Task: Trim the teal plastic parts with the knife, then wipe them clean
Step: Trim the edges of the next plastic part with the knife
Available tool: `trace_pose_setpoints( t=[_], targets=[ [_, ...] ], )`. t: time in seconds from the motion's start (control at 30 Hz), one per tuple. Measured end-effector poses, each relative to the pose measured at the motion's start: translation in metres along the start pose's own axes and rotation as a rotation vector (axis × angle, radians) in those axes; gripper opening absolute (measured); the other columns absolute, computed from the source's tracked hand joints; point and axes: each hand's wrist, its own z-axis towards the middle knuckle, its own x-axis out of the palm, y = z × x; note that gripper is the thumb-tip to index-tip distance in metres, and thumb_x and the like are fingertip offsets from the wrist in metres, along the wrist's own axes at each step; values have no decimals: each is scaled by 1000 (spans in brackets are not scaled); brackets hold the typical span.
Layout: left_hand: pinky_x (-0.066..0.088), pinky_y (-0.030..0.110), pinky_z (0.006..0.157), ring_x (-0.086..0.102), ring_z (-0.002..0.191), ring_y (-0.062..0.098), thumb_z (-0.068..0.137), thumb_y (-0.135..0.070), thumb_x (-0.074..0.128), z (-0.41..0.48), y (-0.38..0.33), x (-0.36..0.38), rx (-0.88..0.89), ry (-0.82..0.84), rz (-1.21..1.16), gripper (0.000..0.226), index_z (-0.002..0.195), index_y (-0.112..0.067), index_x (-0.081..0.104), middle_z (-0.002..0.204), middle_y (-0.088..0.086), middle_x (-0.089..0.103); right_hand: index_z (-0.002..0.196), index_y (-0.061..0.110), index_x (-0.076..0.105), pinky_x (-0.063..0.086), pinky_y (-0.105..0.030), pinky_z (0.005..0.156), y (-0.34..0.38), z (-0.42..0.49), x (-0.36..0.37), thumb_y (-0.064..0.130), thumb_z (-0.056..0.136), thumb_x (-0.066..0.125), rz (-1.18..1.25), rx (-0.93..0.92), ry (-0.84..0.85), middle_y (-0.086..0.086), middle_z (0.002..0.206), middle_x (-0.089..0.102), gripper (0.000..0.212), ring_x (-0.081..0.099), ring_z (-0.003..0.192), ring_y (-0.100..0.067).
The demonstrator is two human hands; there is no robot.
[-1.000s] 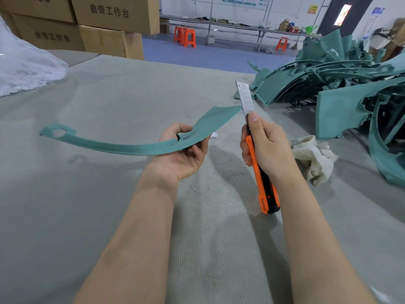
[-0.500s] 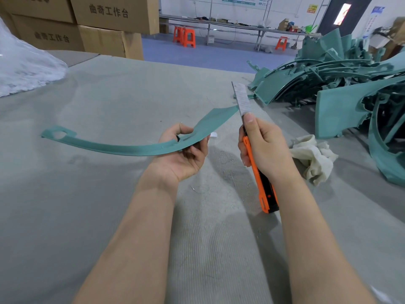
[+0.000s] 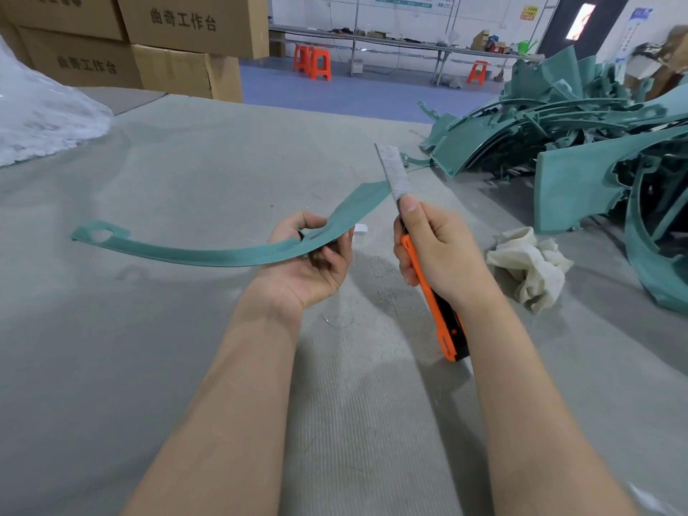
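Above the grey table (image 3: 111, 366), left hand (image 3: 312, 262) grips a curved teal part (image 3: 208, 255) — right hand (image 3: 439, 255) clasps the orange knife (image 3: 443, 314), blade touching the part's wide end.

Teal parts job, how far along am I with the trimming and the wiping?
Done: no finished, set-aside part shows. In hand: the left grip holds one curved teal part, and the right grip holds the knife, blade at the part's wide end, so trimming looks under way. Left: wiping this part, as the cloth lies unheld on the table, then the pile of teal parts to the right.
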Motion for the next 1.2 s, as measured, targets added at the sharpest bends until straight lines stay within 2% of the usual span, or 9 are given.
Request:
trace_pose_setpoints(
  t=[0.27, 0.57, 0.73, 0.97, 1.1, 1.2],
  targets=[
    [39, 14, 31, 61, 41, 15, 70, -11, 49, 0, 0, 1, 14, -8, -29, 19, 83, -2, 59, 62, 8, 65, 63, 11, 46, 39, -22, 40, 3, -3, 10, 36, 103, 41, -10, -1, 108, -2, 49, 45, 47, 43, 41, -14],
    [40, 16, 31, 59, 39, 16, 69, -9, 50, -2, 1, 2, 52, -46, -71, 16, 72, 2, 60, 62, 10, 64, 60, 13, 45, 39, -23, 40, 5, -5, 16, 36, 102, 42, -35, 26, 165, 2, 47, 44, 48, 41, 40, -11],
    [39, 16, 30, 59, 39, 16, 85, -14, 46, -1, -1, 1, 54, -76, -101, 39, 55, 4, 61, 63, 11, 64, 61, 14, 46, 40, -22, 40, 5, -5, 16, 36, 102, 42, -45, 21, 192, 3, 46, 44, 47, 41, 38, -9],
    [41, 14, 33, 60, 40, 16, 85, -13, 46, -2, 1, 2, 65, -64, -131, 41, 51, 5, 61, 60, 10, 64, 62, 15, 47, 40, -22, 40, 5, -5, 16, 39, 102, 42, -36, 47, 223, 9, 46, 44, 46, 41, 40, -7],
    [41, 12, 33, 54, 35, 14, 74, -9, 45, 0, 1, 7, 140, -91, -109, 27, 55, 3, 59, 51, 6, 58, 61, 18, 45, 39, -24, 39, 7, -8, 24, 37, 102, 42, -18, 26, 280, 10, 46, 43, 45, 41, 41, -7],
    [42, 12, 35, 54, 35, 13, 82, -11, 42, 1, 1, 5, 161, -95, -100, 44, 44, 3, 59, 49, 5, 57, 61, 17, 45, 40, -24, 39, 9, -8, 25, 37, 102, 42, -19, 20, 284, 11, 45, 44, 46, 41, 40, -7]
  ],
)
